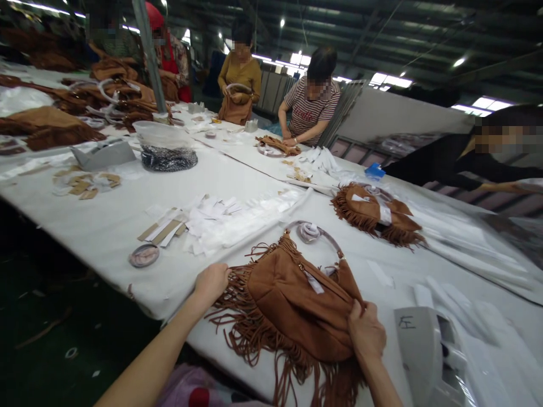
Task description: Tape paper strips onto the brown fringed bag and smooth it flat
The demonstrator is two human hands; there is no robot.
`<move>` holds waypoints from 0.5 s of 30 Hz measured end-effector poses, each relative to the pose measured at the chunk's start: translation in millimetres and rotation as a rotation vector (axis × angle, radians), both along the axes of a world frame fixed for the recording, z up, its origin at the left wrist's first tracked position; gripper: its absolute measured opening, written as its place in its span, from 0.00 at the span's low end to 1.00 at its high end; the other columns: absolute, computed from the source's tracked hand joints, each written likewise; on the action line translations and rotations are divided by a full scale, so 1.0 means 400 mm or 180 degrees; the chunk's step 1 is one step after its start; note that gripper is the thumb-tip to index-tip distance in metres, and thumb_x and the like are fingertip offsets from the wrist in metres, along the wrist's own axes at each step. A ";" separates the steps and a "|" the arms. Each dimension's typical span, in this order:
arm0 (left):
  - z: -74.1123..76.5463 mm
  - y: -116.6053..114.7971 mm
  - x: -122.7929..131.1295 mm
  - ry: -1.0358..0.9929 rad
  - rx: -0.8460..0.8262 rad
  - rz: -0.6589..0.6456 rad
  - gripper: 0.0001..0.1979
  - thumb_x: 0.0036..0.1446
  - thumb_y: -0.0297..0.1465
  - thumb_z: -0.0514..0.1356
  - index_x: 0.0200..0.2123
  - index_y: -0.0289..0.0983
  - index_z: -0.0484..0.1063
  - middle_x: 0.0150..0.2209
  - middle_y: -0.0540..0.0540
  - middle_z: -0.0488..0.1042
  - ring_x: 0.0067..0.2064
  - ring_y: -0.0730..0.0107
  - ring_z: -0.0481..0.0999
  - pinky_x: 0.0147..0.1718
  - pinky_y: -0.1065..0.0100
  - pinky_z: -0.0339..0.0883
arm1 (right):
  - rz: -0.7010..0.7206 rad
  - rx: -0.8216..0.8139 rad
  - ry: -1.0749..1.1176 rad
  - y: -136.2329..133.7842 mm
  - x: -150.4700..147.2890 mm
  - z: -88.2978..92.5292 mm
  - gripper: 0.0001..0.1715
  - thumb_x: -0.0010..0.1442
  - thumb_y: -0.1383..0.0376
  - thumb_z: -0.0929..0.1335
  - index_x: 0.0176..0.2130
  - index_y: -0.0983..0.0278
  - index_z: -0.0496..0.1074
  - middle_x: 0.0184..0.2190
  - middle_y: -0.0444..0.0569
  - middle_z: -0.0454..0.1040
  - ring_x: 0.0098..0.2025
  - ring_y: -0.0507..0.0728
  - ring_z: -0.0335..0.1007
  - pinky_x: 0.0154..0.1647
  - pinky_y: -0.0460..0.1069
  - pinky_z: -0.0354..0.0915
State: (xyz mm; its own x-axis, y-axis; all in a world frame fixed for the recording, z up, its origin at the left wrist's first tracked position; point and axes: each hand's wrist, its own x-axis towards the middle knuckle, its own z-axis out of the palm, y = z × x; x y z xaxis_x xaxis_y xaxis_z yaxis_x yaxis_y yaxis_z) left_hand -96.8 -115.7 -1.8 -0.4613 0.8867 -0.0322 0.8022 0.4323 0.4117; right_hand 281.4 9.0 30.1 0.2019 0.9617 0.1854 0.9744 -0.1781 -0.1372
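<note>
Head view: brown fringed bag (pixel 297 305) between both hands (pixel 213 282) (pixel 368 333).

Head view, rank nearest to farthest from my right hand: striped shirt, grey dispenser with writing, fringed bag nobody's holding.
1. Grey dispenser, just right of the right hand.
2. Fringed bag, ahead on the table.
3. Striped shirt, at the far side.

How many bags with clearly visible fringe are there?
2: the near fringed bag between left hand and right hand; the farther fringed bag beyond it to the right. More may be hidden in the far-left pile.
</note>
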 end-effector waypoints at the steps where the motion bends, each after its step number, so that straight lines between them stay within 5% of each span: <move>1: 0.008 0.002 0.001 0.0013 0.0050 -0.0081 0.14 0.63 0.34 0.52 0.33 0.36 0.75 0.33 0.40 0.76 0.38 0.56 0.75 0.37 0.63 0.66 | -0.0016 -0.0026 0.0143 0.004 0.000 0.002 0.27 0.66 0.54 0.53 0.49 0.71 0.66 0.29 0.66 0.75 0.32 0.71 0.74 0.32 0.57 0.64; 6: 0.060 0.010 0.038 -0.0169 0.0969 -0.0151 0.16 0.63 0.29 0.49 0.52 0.35 0.68 0.47 0.38 0.72 0.49 0.56 0.71 0.51 0.56 0.63 | 0.0038 -0.0140 0.0683 0.025 0.014 0.018 0.25 0.64 0.53 0.57 0.47 0.68 0.69 0.35 0.62 0.76 0.39 0.68 0.73 0.40 0.56 0.65; 11: 0.130 0.000 0.127 -0.1593 0.1429 -0.0399 0.26 0.61 0.45 0.54 0.56 0.35 0.63 0.47 0.39 0.72 0.46 0.58 0.74 0.47 0.57 0.69 | 0.0040 -0.0231 0.1152 0.025 0.033 0.033 0.26 0.62 0.49 0.59 0.40 0.67 0.73 0.36 0.59 0.77 0.42 0.65 0.73 0.44 0.54 0.64; 15: 0.146 -0.022 0.210 -0.0914 0.1542 -0.1200 0.36 0.56 0.47 0.60 0.63 0.39 0.54 0.58 0.38 0.63 0.59 0.51 0.62 0.58 0.50 0.57 | 0.0039 -0.0165 0.1511 -0.012 0.042 0.035 0.30 0.61 0.45 0.57 0.38 0.65 0.74 0.35 0.56 0.77 0.41 0.63 0.73 0.43 0.53 0.65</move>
State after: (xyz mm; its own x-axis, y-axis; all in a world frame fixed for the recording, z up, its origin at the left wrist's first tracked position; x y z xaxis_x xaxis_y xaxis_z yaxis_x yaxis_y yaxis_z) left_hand -12.8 -124.6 56.8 -0.1502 0.9304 0.3344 0.6919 -0.1427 0.7078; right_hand 298.3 4.3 44.3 0.2412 0.9701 0.0271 0.8083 -0.1853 -0.5589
